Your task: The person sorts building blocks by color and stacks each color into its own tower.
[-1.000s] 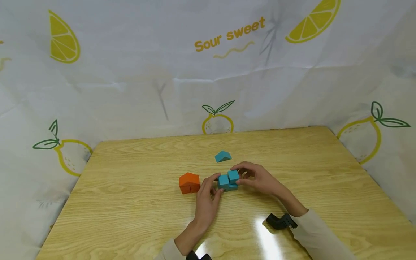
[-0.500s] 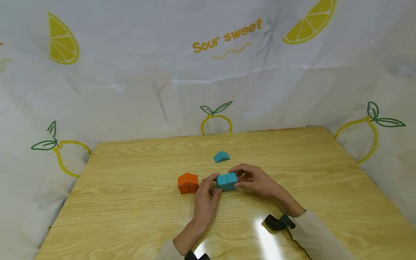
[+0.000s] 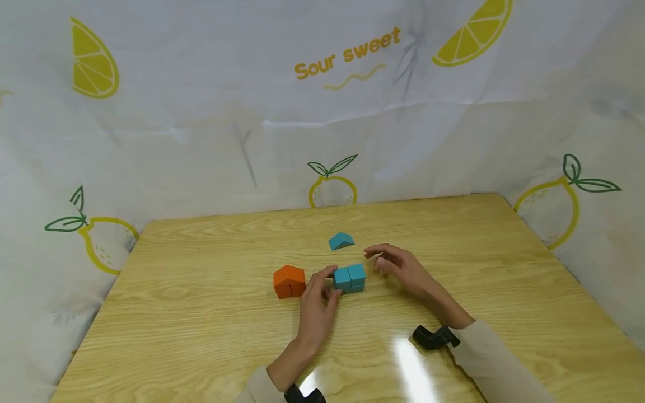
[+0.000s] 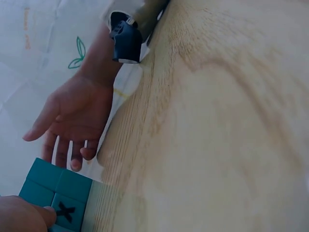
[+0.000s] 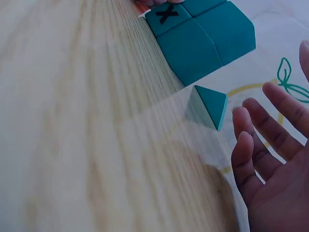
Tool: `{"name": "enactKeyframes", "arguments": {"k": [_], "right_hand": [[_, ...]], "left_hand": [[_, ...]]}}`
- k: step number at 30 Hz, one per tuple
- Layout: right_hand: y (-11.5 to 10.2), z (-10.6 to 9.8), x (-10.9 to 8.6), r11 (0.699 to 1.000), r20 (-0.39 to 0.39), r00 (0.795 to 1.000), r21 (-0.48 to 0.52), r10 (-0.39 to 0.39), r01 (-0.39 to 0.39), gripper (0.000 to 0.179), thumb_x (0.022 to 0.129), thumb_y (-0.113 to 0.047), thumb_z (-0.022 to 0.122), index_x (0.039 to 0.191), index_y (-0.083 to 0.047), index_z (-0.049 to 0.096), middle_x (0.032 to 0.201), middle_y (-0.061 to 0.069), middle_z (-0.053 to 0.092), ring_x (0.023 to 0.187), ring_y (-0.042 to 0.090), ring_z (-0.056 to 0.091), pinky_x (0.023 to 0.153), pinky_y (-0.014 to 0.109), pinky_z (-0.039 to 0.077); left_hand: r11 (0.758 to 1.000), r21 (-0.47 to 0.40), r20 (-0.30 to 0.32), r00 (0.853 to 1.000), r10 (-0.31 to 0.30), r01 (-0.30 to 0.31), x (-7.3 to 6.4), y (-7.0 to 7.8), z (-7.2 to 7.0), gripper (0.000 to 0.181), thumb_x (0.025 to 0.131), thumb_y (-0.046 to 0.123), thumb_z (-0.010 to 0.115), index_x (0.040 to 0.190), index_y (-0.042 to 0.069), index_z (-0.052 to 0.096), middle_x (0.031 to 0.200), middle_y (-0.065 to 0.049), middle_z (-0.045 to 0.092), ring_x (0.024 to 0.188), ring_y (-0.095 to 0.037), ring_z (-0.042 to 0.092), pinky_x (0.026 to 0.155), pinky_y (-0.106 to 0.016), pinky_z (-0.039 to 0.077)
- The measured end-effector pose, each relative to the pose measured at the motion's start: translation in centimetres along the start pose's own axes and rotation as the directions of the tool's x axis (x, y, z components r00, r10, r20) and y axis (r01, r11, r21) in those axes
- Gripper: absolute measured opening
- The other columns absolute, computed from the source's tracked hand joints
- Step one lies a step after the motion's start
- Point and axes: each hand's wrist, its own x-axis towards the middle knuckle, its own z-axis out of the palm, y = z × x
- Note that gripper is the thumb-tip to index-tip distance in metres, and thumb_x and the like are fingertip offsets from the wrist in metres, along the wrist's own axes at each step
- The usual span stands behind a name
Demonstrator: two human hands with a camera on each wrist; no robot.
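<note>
Several teal blocks (image 3: 349, 279) stand together on the table as a compact two-layer stack. One of them bears a black X on its near face, seen in the left wrist view. At the stack's left end my left hand (image 3: 316, 313) pinches it, thumb on the near side and index finger at the far side. My right hand (image 3: 403, 268) hovers just right of the stack, apart from it, fingers loosely bent and holding nothing. Behind the stack lies a teal triangular block (image 3: 341, 240), which the right wrist view also shows beyond the stack.
Left of my left hand stands an orange house-shaped stack (image 3: 289, 281) with a peaked top, close to the knuckles. The wooden table (image 3: 191, 319) ends at a white lemon-print cloth (image 3: 216, 162) along the back and sides. Both wrists carry black camera mounts.
The upper right teal block, first tilted in my right hand, now sits level beside its neighbour. My right hand has let go and drawn back to the right. The left hand keeps its place.
</note>
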Motion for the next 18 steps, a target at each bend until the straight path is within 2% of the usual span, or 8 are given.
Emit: {"name": "enactKeyframes", "arguments": {"k": [5, 11, 15, 18], "right_hand": [[0.2, -0.3, 0.2, 1.0, -0.042, 0.999, 0.002, 0.017, -0.017, 0.031, 0.101, 0.0, 0.043, 0.13, 0.007, 0.052, 0.12, 0.025, 0.057, 0.083, 0.034, 0.058, 0.069, 0.037, 0.05], [-2.1, -0.2, 1.2, 0.998, -0.037, 0.997, 0.004, 0.07, -0.07, 0.032, 0.099, -0.001, 0.048, 0.129, 0.01, 0.05, 0.124, 0.03, 0.053, 0.09, 0.045, 0.058, 0.07, 0.043, 0.051], [-2.7, 0.0, 1.9, 0.993, -0.023, 0.993, -0.028, 0.117, -0.117, 0.036, 0.099, -0.006, 0.052, 0.132, 0.008, 0.049, 0.13, 0.027, 0.05, 0.098, 0.043, 0.058, 0.073, 0.043, 0.051], [-1.9, 0.1, 2.7, 0.993, -0.011, 0.994, -0.046, 0.104, -0.105, 0.04, 0.097, -0.006, 0.056, 0.134, 0.006, 0.048, 0.133, 0.026, 0.046, 0.097, 0.04, 0.058, 0.073, 0.038, 0.05]], "left_hand": [[1.0, -0.004, -0.005, 1.0, 0.002, -0.002, 0.1, -0.1, 0.0, 0.05, 0.082, -0.009, 0.07, 0.127, 0.006, 0.056, 0.11, -0.006, 0.06, 0.066, -0.013, 0.048, 0.059, -0.024, 0.045], [1.0, -0.001, 0.016, 1.0, -0.004, 0.004, 0.6, -0.1, -0.1, 0.047, 0.085, -0.006, 0.068, 0.128, 0.007, 0.055, 0.113, -0.004, 0.059, 0.068, -0.012, 0.048, 0.061, -0.024, 0.045], [1.0, 0.002, 0.021, 0.999, -0.027, 0.027, 0.5, 0.0, -0.1, 0.046, 0.085, -0.005, 0.068, 0.128, 0.008, 0.056, 0.113, -0.004, 0.059, 0.069, -0.011, 0.049, 0.062, -0.024, 0.045], [0.999, 0.0, 0.018, 0.999, -0.041, 0.041, 0.2, 0.1, 0.0, 0.047, 0.085, -0.006, 0.069, 0.127, 0.008, 0.056, 0.112, -0.004, 0.06, 0.068, -0.011, 0.049, 0.061, -0.024, 0.045]]}}
